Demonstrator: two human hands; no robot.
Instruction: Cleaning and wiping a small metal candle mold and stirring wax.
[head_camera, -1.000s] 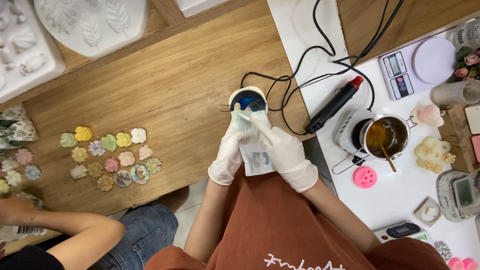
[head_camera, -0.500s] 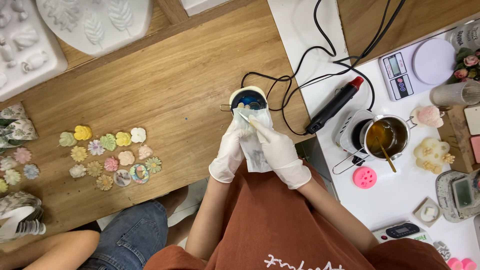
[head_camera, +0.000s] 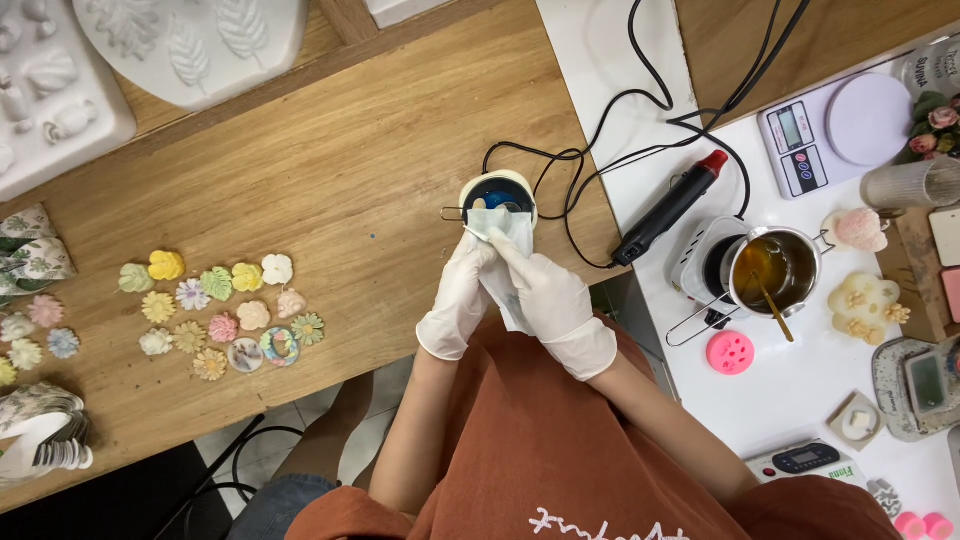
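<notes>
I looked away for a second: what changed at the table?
The neighbour's arm at lower left withdrew from view. Both gloved hands, left hand and right hand, still hold the white tissue at the small pot. Wax flowers and melting pot stayed put.

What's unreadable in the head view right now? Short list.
- Small pot: its blue inside is half covered by the white tissue.
- Left hand and right hand: the grip on the tissue is hidden under the gloves.
- White leaf mould: cut off by the top edge.
- Metal pot: amber liquid, depth not discernible.
</notes>
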